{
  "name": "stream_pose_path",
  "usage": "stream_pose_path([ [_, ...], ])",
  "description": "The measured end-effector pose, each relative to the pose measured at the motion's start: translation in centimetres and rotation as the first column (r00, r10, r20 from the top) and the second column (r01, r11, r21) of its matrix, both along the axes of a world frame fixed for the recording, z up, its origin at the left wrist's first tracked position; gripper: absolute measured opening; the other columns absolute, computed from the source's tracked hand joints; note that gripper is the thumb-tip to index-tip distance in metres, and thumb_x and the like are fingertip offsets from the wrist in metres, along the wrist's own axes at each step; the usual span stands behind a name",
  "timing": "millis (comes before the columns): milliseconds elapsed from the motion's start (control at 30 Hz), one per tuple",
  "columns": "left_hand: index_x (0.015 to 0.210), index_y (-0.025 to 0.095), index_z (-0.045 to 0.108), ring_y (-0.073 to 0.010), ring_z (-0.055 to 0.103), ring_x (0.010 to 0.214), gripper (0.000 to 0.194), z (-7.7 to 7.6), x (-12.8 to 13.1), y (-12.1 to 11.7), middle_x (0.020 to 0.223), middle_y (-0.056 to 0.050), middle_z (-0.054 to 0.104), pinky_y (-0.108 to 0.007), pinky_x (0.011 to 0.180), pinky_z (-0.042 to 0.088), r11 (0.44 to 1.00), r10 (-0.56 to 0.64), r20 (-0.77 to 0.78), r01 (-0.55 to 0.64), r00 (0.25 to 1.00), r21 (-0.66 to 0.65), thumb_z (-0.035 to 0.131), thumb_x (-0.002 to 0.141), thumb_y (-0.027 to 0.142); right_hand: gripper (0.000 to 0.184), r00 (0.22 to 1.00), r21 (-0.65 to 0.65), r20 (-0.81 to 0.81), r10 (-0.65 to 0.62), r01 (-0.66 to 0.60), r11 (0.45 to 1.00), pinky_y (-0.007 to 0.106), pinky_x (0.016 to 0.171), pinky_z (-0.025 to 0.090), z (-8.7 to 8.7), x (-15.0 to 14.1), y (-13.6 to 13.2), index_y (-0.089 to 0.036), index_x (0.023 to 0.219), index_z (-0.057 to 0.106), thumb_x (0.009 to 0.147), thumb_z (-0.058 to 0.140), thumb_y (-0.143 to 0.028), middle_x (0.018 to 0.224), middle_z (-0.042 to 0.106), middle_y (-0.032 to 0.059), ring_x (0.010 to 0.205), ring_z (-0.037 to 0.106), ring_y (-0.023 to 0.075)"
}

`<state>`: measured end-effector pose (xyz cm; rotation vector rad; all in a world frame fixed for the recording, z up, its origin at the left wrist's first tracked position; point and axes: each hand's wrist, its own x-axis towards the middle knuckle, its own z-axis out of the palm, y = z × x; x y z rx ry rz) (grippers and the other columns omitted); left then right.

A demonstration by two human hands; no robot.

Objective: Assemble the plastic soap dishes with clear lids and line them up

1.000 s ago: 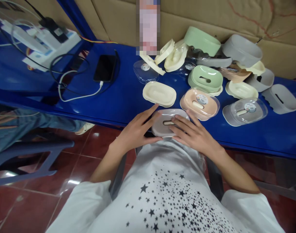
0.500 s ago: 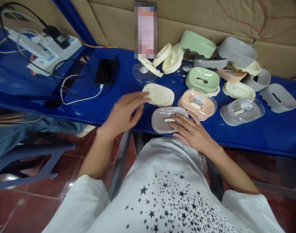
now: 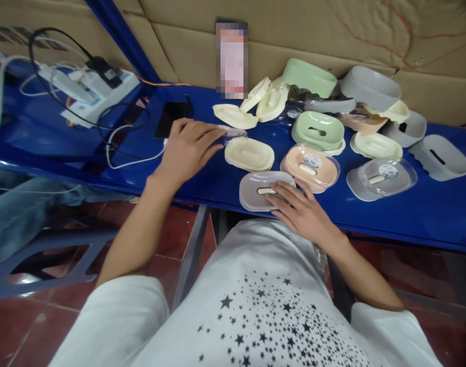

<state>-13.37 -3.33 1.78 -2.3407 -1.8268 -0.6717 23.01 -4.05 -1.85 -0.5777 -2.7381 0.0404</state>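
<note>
My left hand (image 3: pixel 187 148) reaches forward over the blue table (image 3: pixel 408 214), and its curled fingers rest on a clear plastic lid (image 3: pixel 233 134) beside a cream soap dish tray (image 3: pixel 249 154). My right hand (image 3: pixel 299 211) lies on a grey soap dish (image 3: pixel 259 189) at the table's front edge, fingers spread flat over its right half and slotted top. Right of it is a peach soap dish (image 3: pixel 309 169) under a clear cover.
Several soap dishes in green, grey, cream and peach are piled at the back right against a cardboard wall (image 3: pixel 332 35). A black phone (image 3: pixel 170 118) on a white cable and a power strip (image 3: pixel 91 89) lie at the left. A blue stool (image 3: pixel 45 255) stands below.
My left hand left the grey soap dish and moved forward and left to the clear lid. My right hand stayed on the grey dish.
</note>
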Motion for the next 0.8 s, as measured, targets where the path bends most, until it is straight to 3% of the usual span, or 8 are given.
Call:
stream_pose_path([
  [133,0.141,0.032,0.068,-0.0330,0.068,0.130,0.038,-0.2,4.4,-4.1,0.136,-0.010,0.074,-0.060,0.119,0.046,0.995,0.032,0.096,-0.041,0.995,0.092,0.060,0.108,0.049,0.071,0.994,-0.079,-0.108,-0.007,-0.002,0.997,0.062,0.130,0.042,-0.3,-0.1,0.1,-0.026,0.172,0.033,0.108,0.063,-0.030,0.166,0.053,0.0177,0.155,0.052,0.0340],
  [233,0.135,0.033,0.070,-0.0303,0.070,0.127,0.031,-1.0,8.5,-6.4,0.131,-0.007,0.076,-0.059,0.120,0.047,0.994,-0.058,0.103,0.048,0.993,0.102,0.063,0.107,0.045,0.100,0.966,-0.142,-0.255,-0.041,0.004,0.990,0.063,0.123,0.051,-0.5,0.0,0.0,-0.035,0.178,0.004,0.104,0.072,-0.036,0.181,0.025,0.0197,0.163,0.038,0.0389],
  [300,0.132,0.035,0.072,-0.0293,0.072,0.122,0.027,-1.4,10.7,-7.5,0.126,-0.006,0.078,-0.060,0.121,0.046,0.986,-0.139,0.080,0.131,0.987,0.100,0.067,0.106,0.042,0.102,0.967,-0.154,-0.250,-0.048,0.009,0.988,0.065,0.123,0.050,-0.4,0.1,0.0,-0.040,0.177,0.000,0.104,0.072,-0.034,0.184,0.012,0.0174,0.166,0.030,0.0406],
  [367,0.131,0.036,0.072,-0.0278,0.074,0.118,0.027,-1.8,12.1,-8.1,0.122,-0.004,0.079,-0.059,0.120,0.047,0.974,-0.200,0.047,0.193,0.979,0.114,0.069,0.105,0.039,0.093,0.980,-0.161,-0.194,-0.044,0.012,0.987,0.066,0.126,0.046,-0.2,0.1,0.0,-0.039,0.177,0.009,0.106,0.068,-0.033,0.184,0.016,0.0164,0.167,0.028,0.0406],
  [433,0.135,0.035,0.070,-0.0270,0.074,0.119,0.030,-2.0,12.4,-8.4,0.123,-0.004,0.079,-0.057,0.120,0.048,0.964,-0.230,0.023,0.225,0.973,0.143,0.070,0.105,0.038,0.083,0.985,-0.173,-0.166,-0.049,0.019,0.985,0.066,0.128,0.044,0.1,0.1,-0.1,-0.036,0.177,0.019,0.107,0.065,-0.033,0.180,0.028,0.0173,0.166,0.032,0.0393],
  [533,0.143,0.036,0.066,-0.0302,0.069,0.131,0.040,-2.3,11.6,-8.7,0.137,-0.007,0.074,-0.060,0.125,0.043,0.975,-0.193,0.066,0.184,0.979,0.126,0.072,0.103,0.043,0.078,0.975,-0.175,-0.210,-0.070,0.033,0.984,0.062,0.128,0.046,0.3,0.2,-0.1,-0.031,0.175,0.024,0.108,0.064,-0.033,0.173,0.041,0.0192,0.163,0.041,0.0367],
  [633,0.152,0.036,0.059,-0.0357,0.056,0.147,0.056,-2.7,10.5,-8.8,0.156,-0.013,0.060,-0.063,0.125,0.043,0.992,-0.126,0.183,0.121,0.975,0.039,0.074,0.100,0.051,0.076,0.964,-0.190,-0.249,-0.093,0.045,0.981,0.061,0.126,0.049,0.2,0.4,-0.1,-0.031,0.174,0.028,0.108,0.065,-0.036,0.170,0.045,0.0188,0.159,0.046,0.0365],
  [800,0.162,0.038,0.048,-0.0373,0.047,0.156,0.066,-3.6,9.7,-8.5,0.166,-0.015,0.047,-0.061,0.124,0.047,0.982,-0.176,0.285,0.189,0.942,-0.019,0.072,0.102,0.051,0.074,0.957,-0.244,-0.268,-0.108,0.041,0.969,0.060,0.125,0.050,0.1,0.6,0.2,-0.033,0.171,0.034,0.106,0.068,-0.039,0.167,0.045,0.0173,0.158,0.047,0.0375],
])
